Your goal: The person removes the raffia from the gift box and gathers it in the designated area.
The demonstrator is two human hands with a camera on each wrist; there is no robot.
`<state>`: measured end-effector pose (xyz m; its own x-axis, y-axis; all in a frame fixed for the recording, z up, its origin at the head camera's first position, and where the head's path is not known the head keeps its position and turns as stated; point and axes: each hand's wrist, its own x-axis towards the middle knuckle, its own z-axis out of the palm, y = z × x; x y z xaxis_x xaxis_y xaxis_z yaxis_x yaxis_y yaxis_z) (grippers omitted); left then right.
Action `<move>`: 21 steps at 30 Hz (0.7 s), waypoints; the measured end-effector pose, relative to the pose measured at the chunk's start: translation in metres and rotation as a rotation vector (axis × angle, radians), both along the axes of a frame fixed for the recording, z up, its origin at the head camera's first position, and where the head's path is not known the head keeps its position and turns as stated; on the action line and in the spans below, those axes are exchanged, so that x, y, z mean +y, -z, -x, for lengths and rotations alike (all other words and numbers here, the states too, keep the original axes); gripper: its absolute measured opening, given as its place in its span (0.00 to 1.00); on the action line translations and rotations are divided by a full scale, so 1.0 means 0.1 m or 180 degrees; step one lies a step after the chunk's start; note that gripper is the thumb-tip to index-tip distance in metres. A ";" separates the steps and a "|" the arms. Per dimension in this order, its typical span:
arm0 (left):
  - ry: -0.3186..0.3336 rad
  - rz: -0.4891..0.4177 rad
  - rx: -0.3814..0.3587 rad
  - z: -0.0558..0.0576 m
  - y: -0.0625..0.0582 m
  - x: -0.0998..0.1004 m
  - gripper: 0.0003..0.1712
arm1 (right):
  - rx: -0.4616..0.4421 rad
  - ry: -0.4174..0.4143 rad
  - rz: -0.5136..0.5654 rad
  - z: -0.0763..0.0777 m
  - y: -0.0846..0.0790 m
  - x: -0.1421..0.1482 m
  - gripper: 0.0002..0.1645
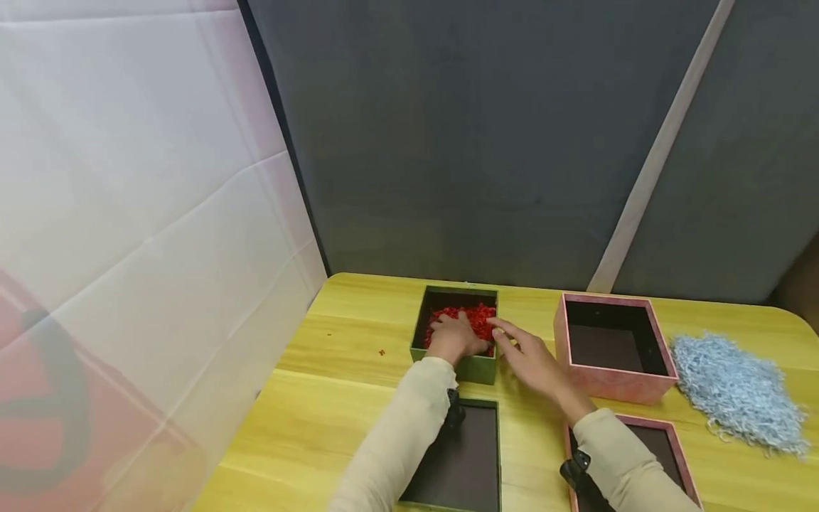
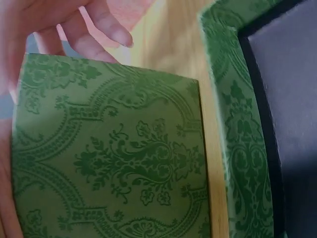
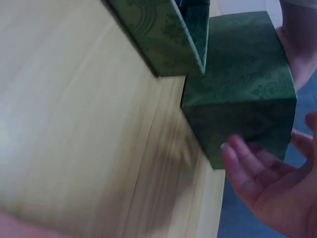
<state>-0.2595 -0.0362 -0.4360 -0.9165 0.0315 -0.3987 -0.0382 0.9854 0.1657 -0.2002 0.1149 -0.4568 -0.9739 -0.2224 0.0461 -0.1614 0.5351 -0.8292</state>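
Red shredded paper (image 1: 481,318) fills the bottom of an open green box (image 1: 476,369) near the table's far edge. My left hand (image 1: 456,337) reaches over the box's front rim and rests on the red shreds with its fingers spread. Just outside the box's right wall is my right hand (image 1: 530,361), its loosely bent fingertips at the rim and nothing in its grasp. In the right wrist view the right fingers (image 3: 242,163) overlap the green patterned side. The left wrist view shows the box's front wall (image 2: 114,153), with part of the left hand behind it.
In front of the green box lies a green-edged lid (image 1: 470,455), dark inside. A pink box (image 1: 623,384) stands to the right, with a pink-edged lid (image 1: 662,448) before it. Blue shredded paper (image 1: 736,391) lies at far right. Red scraps (image 1: 382,352) dot the table.
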 end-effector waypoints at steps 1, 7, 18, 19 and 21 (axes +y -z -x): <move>0.0003 0.0022 0.0003 0.01 0.01 0.01 0.52 | -0.0021 0.0035 0.0001 -0.01 0.00 -0.01 0.31; -0.0003 0.0281 0.0087 0.05 0.05 0.03 0.50 | -0.0063 0.0023 0.0054 -0.01 0.03 -0.04 0.40; 0.0324 -0.0288 0.0514 0.07 0.10 -0.05 0.23 | -0.0087 0.0200 0.0278 0.04 0.06 -0.09 0.35; 0.0374 -0.0351 0.0558 0.07 0.10 -0.07 0.18 | -0.0086 0.0207 0.0280 0.04 0.06 -0.09 0.35; 0.0440 -0.0516 0.0614 0.07 0.12 -0.10 0.14 | -0.0098 0.0208 0.0274 0.04 0.06 -0.09 0.36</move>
<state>-0.2668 -0.0465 -0.4476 -0.9575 0.2106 -0.1969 0.1423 0.9391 0.3128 -0.2041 0.1061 -0.4632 -0.9874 -0.1550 0.0320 -0.1022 0.4701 -0.8767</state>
